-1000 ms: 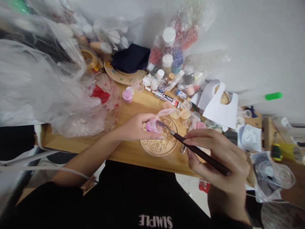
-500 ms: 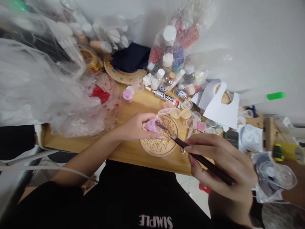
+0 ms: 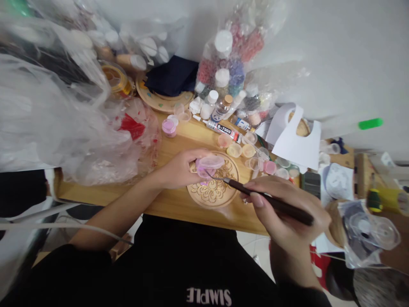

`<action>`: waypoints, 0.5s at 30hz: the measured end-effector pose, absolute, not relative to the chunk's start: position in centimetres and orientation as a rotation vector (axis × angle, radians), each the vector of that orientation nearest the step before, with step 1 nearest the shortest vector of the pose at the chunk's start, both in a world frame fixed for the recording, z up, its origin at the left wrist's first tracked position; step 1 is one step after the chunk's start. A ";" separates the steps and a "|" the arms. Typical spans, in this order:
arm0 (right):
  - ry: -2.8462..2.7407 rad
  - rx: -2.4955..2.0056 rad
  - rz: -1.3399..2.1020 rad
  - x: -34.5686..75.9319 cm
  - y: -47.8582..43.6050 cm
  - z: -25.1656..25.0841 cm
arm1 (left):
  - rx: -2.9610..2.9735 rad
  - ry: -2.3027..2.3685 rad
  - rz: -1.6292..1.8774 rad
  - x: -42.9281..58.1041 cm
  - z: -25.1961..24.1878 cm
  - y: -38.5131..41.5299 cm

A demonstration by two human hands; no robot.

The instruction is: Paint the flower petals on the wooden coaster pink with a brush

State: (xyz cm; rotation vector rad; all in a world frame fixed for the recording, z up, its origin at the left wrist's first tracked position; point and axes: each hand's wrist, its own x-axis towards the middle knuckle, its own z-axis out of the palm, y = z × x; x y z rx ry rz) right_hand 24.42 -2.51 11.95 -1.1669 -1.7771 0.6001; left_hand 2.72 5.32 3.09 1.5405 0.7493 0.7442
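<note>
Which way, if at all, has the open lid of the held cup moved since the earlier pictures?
Yes: against the B-7000 tube, the open lid has shifted left and toward the person.

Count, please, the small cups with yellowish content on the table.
2: the left cup and the right cup, side by side beyond the round board. Others may be hidden.

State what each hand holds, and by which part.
Left hand: small cup, by its side, exact contact partly hidden. Right hand: metal-tipped tool, by its dark handle.
</note>
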 end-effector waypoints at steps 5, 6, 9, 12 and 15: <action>-1.798 -1.271 0.530 23.7 -1.9 11.5 | 1.537 0.777 0.734 2.9 3.8 5.2; -1.799 -1.286 0.536 23.7 -1.8 11.5 | 1.546 0.782 0.734 3.0 3.9 5.2; -1.745 -1.345 0.606 23.9 -1.6 11.0 | 1.571 0.807 0.736 3.0 4.1 5.2; -1.596 -1.372 0.710 24.1 -1.3 10.1 | 1.555 0.826 0.753 3.0 3.9 5.2; -1.357 -1.350 0.862 24.1 -0.9 8.6 | 1.544 0.849 0.781 3.1 3.8 5.1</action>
